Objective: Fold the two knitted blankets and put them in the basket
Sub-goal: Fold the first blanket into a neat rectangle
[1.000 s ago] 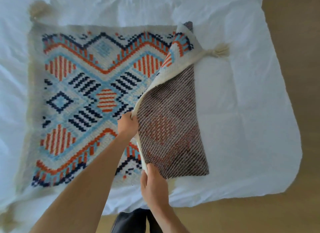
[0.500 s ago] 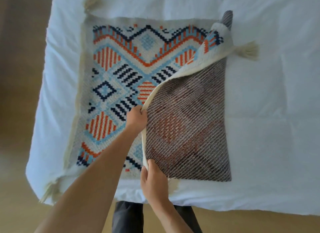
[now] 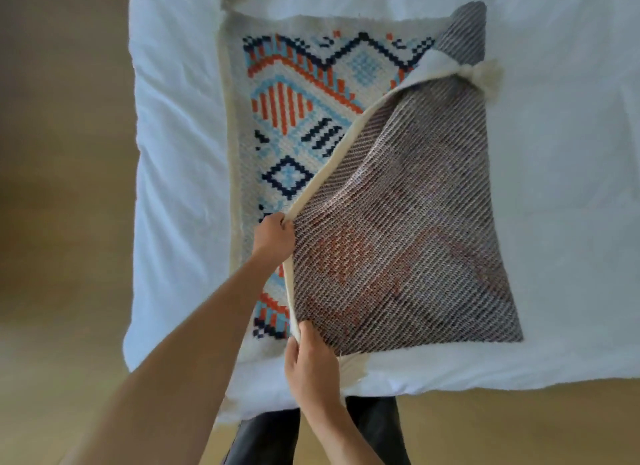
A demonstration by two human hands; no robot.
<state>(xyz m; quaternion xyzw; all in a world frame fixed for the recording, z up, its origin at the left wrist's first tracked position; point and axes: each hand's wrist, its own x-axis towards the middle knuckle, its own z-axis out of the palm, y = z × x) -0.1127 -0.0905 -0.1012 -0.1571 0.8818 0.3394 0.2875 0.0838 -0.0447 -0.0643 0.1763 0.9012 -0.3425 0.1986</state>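
A knitted blanket [image 3: 294, 94] with an orange, blue and navy pattern and a cream border lies on a white bed. Its right part is turned over leftward, so the dull grey-brown underside [image 3: 398, 222] faces up. My left hand [image 3: 273, 237] pinches the cream edge of that flap about halfway along. My right hand [image 3: 311, 364] grips the same edge at the near corner, by a cream tassel [image 3: 353, 366]. Another tassel [image 3: 485, 76] lies at the far right of the fold. No second blanket or basket is in view.
The white sheet of the bed [image 3: 561, 187] spreads out to the right of the blanket, and its near edge runs just in front of me. Tan floor [image 3: 62, 222] lies to the left and along the bottom. My dark trousers [image 3: 263, 437] show below the bed edge.
Both hands have drawn the flap further left across the patterned side, so more underside shows. My view has shifted left, bringing floor into the left of the frame.
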